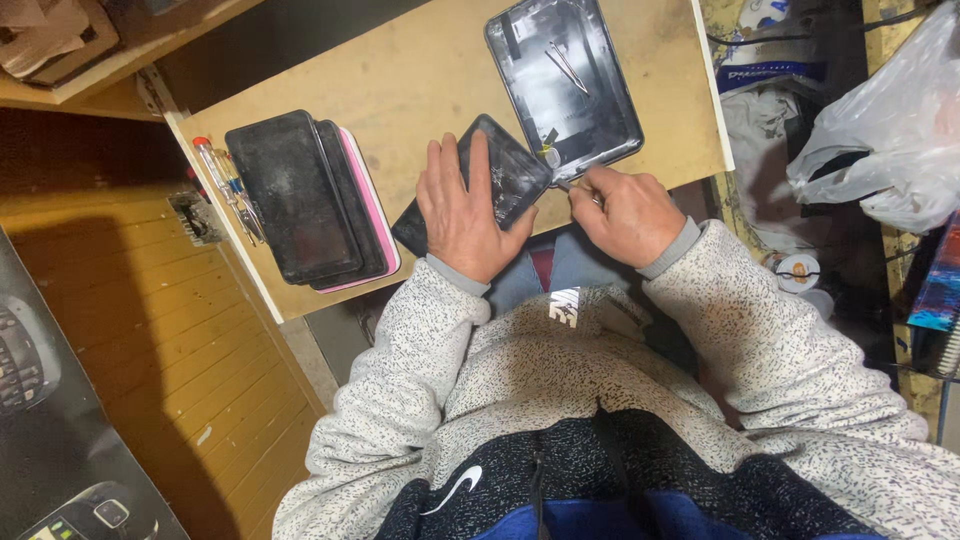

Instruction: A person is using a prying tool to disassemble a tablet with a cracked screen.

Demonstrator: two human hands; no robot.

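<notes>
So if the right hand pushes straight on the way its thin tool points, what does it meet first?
Probably the edge of the small cracked black device under the left hand; the right hand points its tool there, though depth is unclear.

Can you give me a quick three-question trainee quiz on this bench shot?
1. True or false: the left hand lies flat on the cracked dark tablet.
2. What does the right hand hold: A) a thin metal tool, B) a hammer, C) a roll of tape?
3. Fill in: tweezers lie inside the open back ____.

Key: 1 true. 2 A, its tip at the tablet's edge. 3 cover, beyond the tablet on the wooden table.
</notes>
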